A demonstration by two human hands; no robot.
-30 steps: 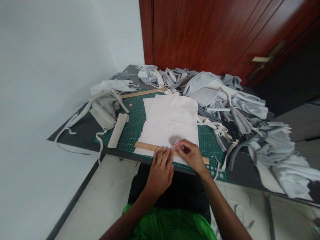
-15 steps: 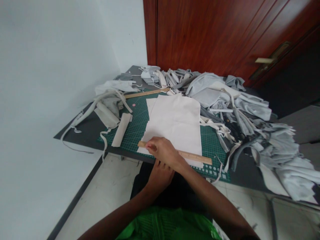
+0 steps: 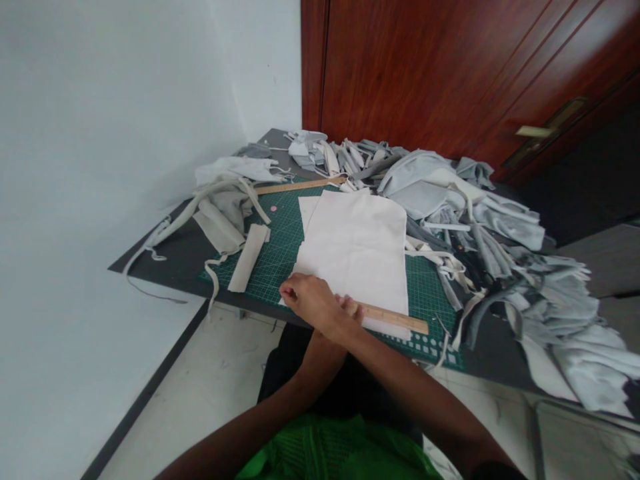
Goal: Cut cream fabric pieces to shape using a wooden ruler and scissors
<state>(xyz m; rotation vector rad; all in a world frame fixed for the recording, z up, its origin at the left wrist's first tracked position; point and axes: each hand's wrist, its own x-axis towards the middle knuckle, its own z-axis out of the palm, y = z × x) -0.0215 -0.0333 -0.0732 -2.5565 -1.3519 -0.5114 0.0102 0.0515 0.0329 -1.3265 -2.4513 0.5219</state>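
A wooden ruler (image 3: pixel 393 316) lies across the near end of a white fabric piece (image 3: pixel 357 250), which rests on a green cutting mat (image 3: pixel 280 233). My right hand (image 3: pixel 311 300) is closed in a pinch over the fabric's near left corner, covering the ruler's left end. Whatever it pinches is too small or hidden to name. My arms cross: my left hand (image 3: pixel 327 350) passes beneath the right wrist, its bent fingers on the ruler just right of that wrist. Its palm is partly hidden.
Grey and white fabric scraps (image 3: pixel 555 293) are heaped along the table's right side and back. More scraps (image 3: pixel 223 213) lie at the left beside a folded pale strip (image 3: pixel 249 259). A second wooden ruler (image 3: pixel 300 185) lies behind. A brown door (image 3: pixel 425 73) stands beyond the table.
My left hand has moved up and right from the table's near edge, and its fingers now rest on the ruler. The right hand has shifted slightly left. The whole view has shifted a little.
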